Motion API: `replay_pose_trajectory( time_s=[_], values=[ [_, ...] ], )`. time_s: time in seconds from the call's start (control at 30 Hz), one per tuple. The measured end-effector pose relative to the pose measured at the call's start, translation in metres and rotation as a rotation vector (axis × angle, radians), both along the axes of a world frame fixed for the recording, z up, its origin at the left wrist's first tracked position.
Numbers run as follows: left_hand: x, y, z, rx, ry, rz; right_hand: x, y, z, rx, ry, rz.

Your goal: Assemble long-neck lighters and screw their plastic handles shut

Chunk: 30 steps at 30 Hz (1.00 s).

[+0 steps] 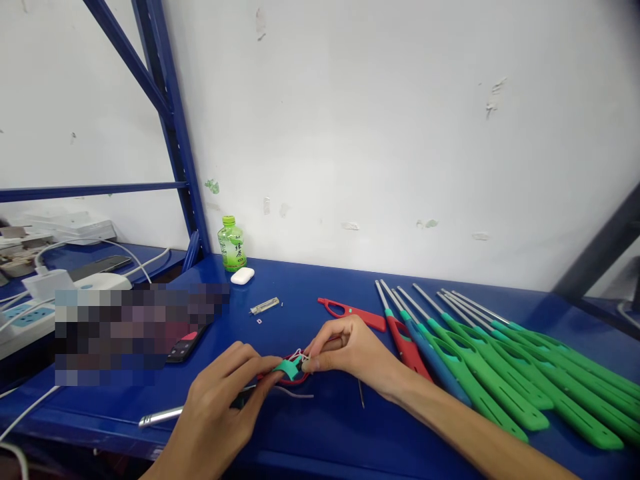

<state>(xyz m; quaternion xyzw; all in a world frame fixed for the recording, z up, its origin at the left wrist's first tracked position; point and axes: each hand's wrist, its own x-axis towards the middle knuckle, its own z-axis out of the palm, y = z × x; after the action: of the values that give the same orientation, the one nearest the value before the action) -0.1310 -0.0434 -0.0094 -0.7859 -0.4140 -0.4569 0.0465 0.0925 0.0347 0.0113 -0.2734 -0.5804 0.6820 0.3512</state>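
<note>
My left hand (215,400) grips an opened red stick lighter (299,381), its thumb and forefinger at the teal trigger piece (289,369). The lighter's metal tube (161,417) sticks out to the left behind that hand. At the lighter's inner parts, the fingertips of my right hand (345,347) are pinched together beside thin white wires (297,353); what lies between them is too small to make out. Just beyond the hands is a loose red lighter shell half (373,321). A clear, narrow fuel tank (265,306) lies farther left, near a tiny white part (259,321).
Several lighters with green handles (510,393), plus red (410,350) and blue (440,367) ones, lie along the right side. A green drink bottle (232,245) and a white case (243,276) stand near the wall. A phone (183,348) and a power strip (25,320) are left.
</note>
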Motion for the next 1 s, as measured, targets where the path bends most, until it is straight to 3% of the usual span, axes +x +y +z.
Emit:
replay_pose_trajectory(
  time_s=[0.77,1.0],
  values=[
    [0.0004,-0.0013,0.0013,0.046,0.019,0.037,-0.0064,-0.0035,-0.0038,0.047,0.031,-0.073],
    [0.0002,0.0006,0.0003,0.064,0.05,0.087,-0.0059,-0.0055,-0.0015,0.03,0.025,-0.036]
  ],
)
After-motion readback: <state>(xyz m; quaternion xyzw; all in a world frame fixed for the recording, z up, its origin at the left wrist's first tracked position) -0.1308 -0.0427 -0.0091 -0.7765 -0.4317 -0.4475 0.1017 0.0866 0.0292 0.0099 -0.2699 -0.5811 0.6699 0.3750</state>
